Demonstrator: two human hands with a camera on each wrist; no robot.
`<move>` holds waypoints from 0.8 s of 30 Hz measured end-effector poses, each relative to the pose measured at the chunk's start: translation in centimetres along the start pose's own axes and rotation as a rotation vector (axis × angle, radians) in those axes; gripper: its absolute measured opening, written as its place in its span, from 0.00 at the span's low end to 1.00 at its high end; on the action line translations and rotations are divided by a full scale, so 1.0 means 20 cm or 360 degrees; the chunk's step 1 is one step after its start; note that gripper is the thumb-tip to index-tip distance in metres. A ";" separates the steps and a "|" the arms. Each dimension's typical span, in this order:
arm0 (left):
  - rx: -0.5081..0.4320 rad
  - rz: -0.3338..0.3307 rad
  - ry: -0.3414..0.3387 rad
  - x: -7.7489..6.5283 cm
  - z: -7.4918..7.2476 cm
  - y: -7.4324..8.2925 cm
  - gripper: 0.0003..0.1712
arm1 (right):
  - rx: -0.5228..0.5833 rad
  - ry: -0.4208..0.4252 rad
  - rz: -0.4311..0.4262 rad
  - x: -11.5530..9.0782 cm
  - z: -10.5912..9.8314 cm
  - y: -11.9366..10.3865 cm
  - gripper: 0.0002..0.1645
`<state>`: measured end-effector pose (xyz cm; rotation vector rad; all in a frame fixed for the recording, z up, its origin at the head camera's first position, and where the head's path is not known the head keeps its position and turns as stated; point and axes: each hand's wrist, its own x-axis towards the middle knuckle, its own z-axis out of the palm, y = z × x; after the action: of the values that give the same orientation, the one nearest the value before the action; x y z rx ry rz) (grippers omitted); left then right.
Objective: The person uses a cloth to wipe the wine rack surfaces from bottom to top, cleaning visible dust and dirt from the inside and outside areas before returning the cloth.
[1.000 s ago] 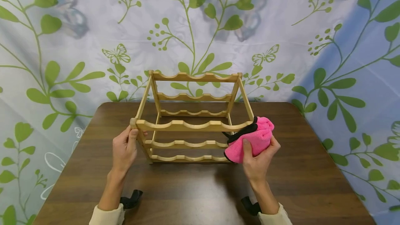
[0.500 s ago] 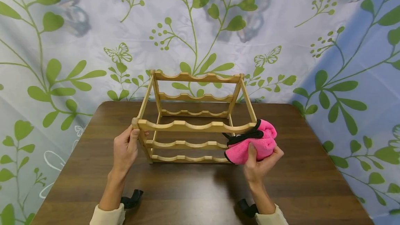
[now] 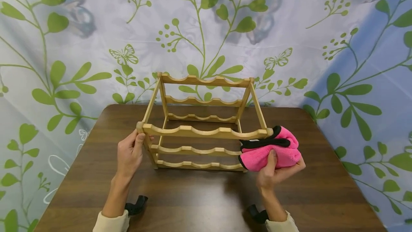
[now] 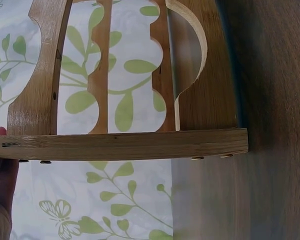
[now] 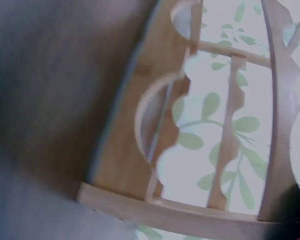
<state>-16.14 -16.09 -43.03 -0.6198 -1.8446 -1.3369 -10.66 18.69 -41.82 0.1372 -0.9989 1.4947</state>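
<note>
A light wooden wine rack (image 3: 188, 133) with scalloped rails stands on the brown table. My left hand (image 3: 128, 155) grips its front left post just under the top knob, thumb in front. In the left wrist view, fingertips (image 4: 0, 131) show beside that post (image 4: 120, 146). My right hand (image 3: 273, 174) holds a folded pink cloth (image 3: 281, 156) with black edging, thumb on the near face. The cloth is at the front right corner, covering part of that post below the knob (image 3: 269, 131). In the right wrist view, only dark edging (image 5: 292, 200) of it shows at the right edge.
The wooden table (image 3: 199, 196) extends on all sides of the rack. Close behind it hangs a fabric backdrop (image 3: 206, 28) with green leaves and butterflies. Black wrist mounts (image 3: 136, 205) sit by both forearms, and the sleeves are cream.
My right hand and the cloth have moved right, off the end of the top front rail, so the corner knob now shows. My left hand keeps its grip on the post.
</note>
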 end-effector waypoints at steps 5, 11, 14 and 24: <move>0.0000 -0.0009 0.0016 0.00 0.00 0.01 0.18 | -0.0112 -0.0422 0.0120 0.04 -0.02 -0.01 0.33; 0.0057 -0.0025 0.0025 0.00 -0.01 0.02 0.19 | -0.0313 -0.0627 0.0282 0.00 -0.07 -0.02 0.30; 0.0064 -0.0037 0.0012 0.00 -0.01 0.02 0.18 | -0.0412 -0.0671 0.0255 -0.02 -0.09 -0.03 0.26; 0.0019 -0.0048 0.0004 0.00 0.00 0.02 0.16 | -0.0162 -0.0499 0.0223 -0.06 -0.13 -0.02 0.21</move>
<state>-15.78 -15.99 -42.85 -0.5860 -1.8657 -1.3444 -8.73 19.38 -43.99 0.2380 -1.3572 1.5757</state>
